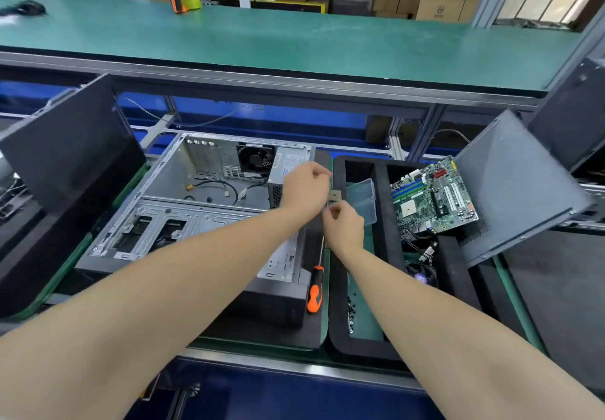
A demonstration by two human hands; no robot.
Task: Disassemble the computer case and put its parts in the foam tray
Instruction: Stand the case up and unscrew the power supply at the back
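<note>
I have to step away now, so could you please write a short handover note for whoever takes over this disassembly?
Hands: left hand and right hand have curled fingers between computer case and foam tray, by a small metal piece; grip unclear.
Done: motherboard, fan and screws are in the tray; side panel leans at its right.
Left: power supply, rear fan and cables remain in the case.
Screwdriver lies at the case's right edge.

A small square piece (335, 195), 3 o'clock of the left hand (306, 187), is partly hidden. Dark specks (351, 310) at the foam tray's (337, 332) 7 o'clock are too small to tell.
</note>
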